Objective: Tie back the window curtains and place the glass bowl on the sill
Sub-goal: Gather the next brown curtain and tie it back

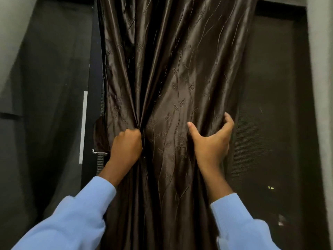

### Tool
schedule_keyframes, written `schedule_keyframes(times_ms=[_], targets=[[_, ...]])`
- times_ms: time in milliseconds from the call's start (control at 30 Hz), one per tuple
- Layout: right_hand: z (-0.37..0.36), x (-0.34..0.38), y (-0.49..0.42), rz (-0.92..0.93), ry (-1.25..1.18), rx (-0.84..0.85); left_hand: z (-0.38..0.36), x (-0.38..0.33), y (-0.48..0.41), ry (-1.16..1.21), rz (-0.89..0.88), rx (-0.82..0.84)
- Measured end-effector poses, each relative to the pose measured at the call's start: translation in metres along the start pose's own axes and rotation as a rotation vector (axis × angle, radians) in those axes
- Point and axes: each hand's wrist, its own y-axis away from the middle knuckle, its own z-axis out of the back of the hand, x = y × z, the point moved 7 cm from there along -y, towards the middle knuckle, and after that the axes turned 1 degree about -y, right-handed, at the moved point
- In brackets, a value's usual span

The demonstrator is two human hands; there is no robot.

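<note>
Step in hand (judged): gathering the curtain (173,69) into one bundle, ahead of tying it back.
Left hand (127,143): clenched into a fist round a bunch of cloth on the left side. Folds fan upward from the grip, so it is bearing on the fabric.
Right hand (211,141): cupped on the curtain's right edge. The thumb (191,127) lies spread on the front face and the fingers (228,121) curl round the edge toward the back. A loose hold, not a tight one.
Technique, right: sweep the right edge across toward the left fist, so the slack panel between the hands folds into pleats instead of bulging.
Technique, left: keep the fist level as the anchor, then take the full width into a single grip.
Risk: the cloth looks slippery, and folds may slide out of a shallow hold. Take a deep handful.
Tie-back: no cord, hook or band visible, so I cannot tell what will fasten the bundle.
Curtain, position: hanging in the centre of the view, in front of the dark window screen (270,105), which shows to its right.
Curtain, look: dark brown, glossy, satin-like, embossed with trailing stems and small leaves. It hangs in long vertical pleats, drawn in at hand height.
Glass bowl and sill: neither in view.
Progress (judged): early, nothing tied yet.
</note>
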Motion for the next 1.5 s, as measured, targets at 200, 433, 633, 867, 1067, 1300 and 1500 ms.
schedule_keyframes(times_ms=[200,433,633,867,1067,1300,1500], targets=[[-0.024,0.037,0.022,0.228,0.051,0.025,0.005,-0.003,0.004,-0.010,-0.035,-0.010],[-0.068,0.030,0.038,0.139,-0.010,0.207,0.009,-0.007,0.010,0.039,-0.055,-0.028],[-0.089,0.040,0.064,0.213,0.005,0.332,0.027,-0.013,0.015,0.153,-0.073,-0.115],[-0.106,0.034,0.084,0.193,-0.161,0.393,0.036,-0.006,0.015,0.259,-0.042,-0.133],[-0.113,0.027,0.090,0.212,-0.234,0.422,0.038,-0.007,0.013,0.215,-0.031,-0.108],[-0.106,0.026,0.088,0.279,-0.270,0.576,0.043,-0.013,0.010,0.157,0.011,-0.077],[-0.070,-0.010,0.051,0.203,-0.071,0.397,0.036,-0.016,0.007,0.112,0.015,0.005]])
